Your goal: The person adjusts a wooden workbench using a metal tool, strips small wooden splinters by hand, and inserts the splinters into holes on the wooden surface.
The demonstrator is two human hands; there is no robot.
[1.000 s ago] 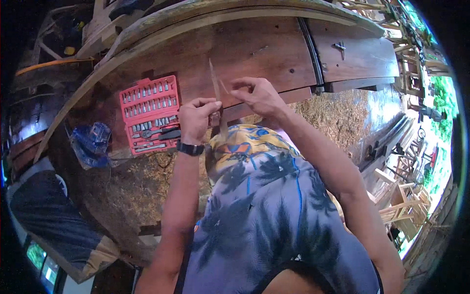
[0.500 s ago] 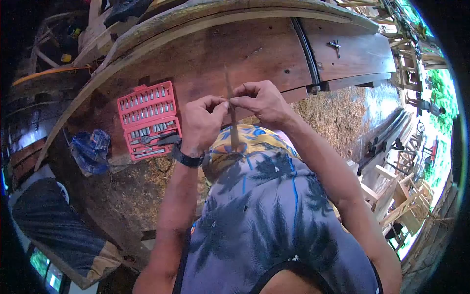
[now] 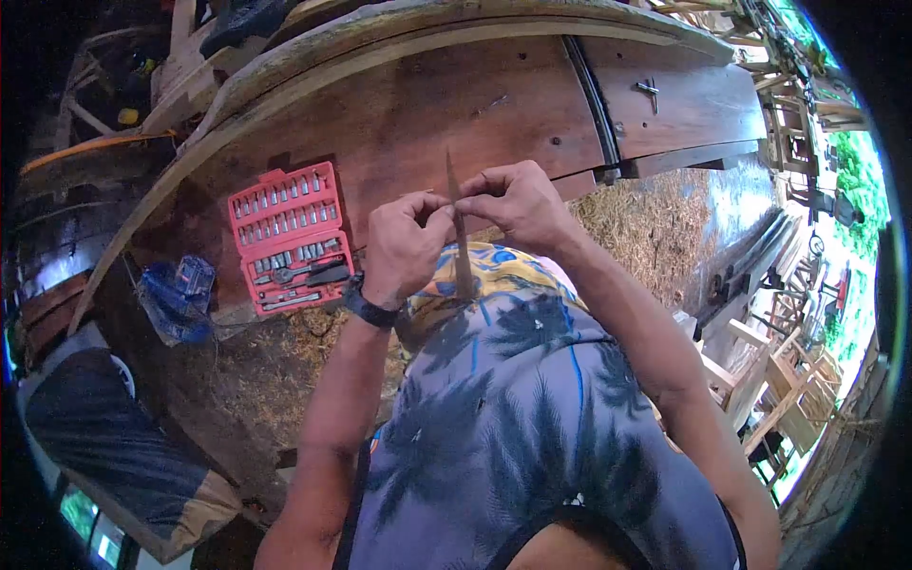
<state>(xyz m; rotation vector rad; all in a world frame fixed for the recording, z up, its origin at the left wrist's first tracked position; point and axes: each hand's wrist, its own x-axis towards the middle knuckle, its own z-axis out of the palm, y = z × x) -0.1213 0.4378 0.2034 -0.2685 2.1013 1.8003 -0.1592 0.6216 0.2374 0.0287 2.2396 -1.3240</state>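
A thin, pointed wooden strip (image 3: 463, 256) stands out between my two hands, its tip towards the brown wooden bench (image 3: 408, 104) and its wide end near my yellow shorts. My left hand (image 3: 410, 237), with a dark watch on the wrist, pinches at the strip's middle from the left. From the right, my right hand (image 3: 518, 201) pinches at the same spot, its fingertips almost touching the left ones. Whether a small piece sits between the fingertips is too small to tell. An open red socket set (image 3: 291, 237) lies left of my left hand.
On the bench's right part lies a metal T-shaped tool (image 3: 650, 92). A long curved wooden strip (image 3: 380, 38) runs along the far side. Blue plastic (image 3: 177, 294) is at the left. Wood shavings (image 3: 655, 228) cover the floor, with wooden frames (image 3: 788, 380) at the right.
My right hand has come in to meet my left hand at the strip. The strip has shifted slightly to the right and turned more upright in view.
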